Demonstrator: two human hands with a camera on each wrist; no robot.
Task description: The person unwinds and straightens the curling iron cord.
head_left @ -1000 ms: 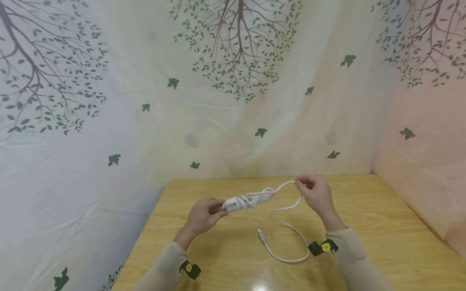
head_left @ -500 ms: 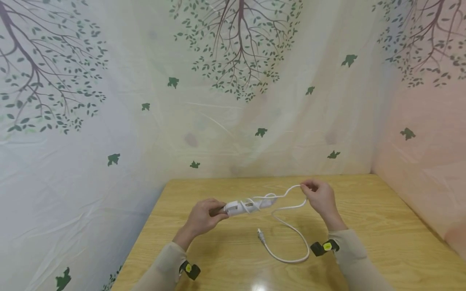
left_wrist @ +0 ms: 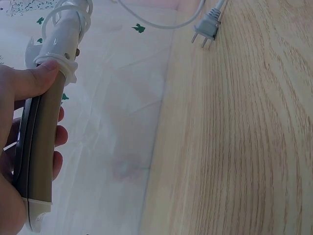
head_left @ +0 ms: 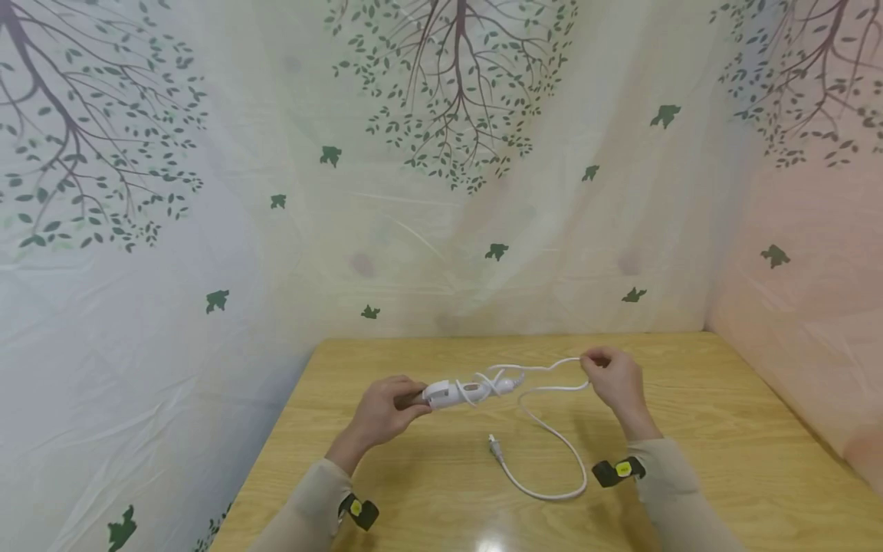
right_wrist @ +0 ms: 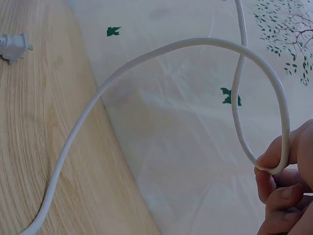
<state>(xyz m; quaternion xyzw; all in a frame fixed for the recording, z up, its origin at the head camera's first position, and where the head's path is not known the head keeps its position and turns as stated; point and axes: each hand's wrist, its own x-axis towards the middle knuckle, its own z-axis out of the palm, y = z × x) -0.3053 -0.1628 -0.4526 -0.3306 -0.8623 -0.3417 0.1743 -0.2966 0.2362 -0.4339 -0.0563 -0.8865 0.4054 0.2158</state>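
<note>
My left hand [head_left: 386,410] grips a curling iron [head_left: 441,394] by its brown and dark barrel, raised over the wooden table. The left wrist view shows the thumb at the white collar and fingers wrapped behind the barrel [left_wrist: 45,132]. Loops of white cord cross the iron's white handle, which points right. Between thumb and fingertips, my right hand [head_left: 616,383] pinches the cord [head_left: 579,452], which bends sharply there in the right wrist view. One stretch runs back to the handle; the other curves down onto the tabletop and ends in a two-prong plug [head_left: 495,447].
The wooden table [head_left: 717,429] reaches back to a pale curtain [head_left: 428,284] printed with trees and green leaves. Similar curtain sides stand at left and right. A dark device with a yellow mark is strapped at each wrist.
My right hand has moved right and slightly down, drawing the pinched cord with it. The cord windings on the handle have shifted and look looser. My left hand stays nearly in place.
</note>
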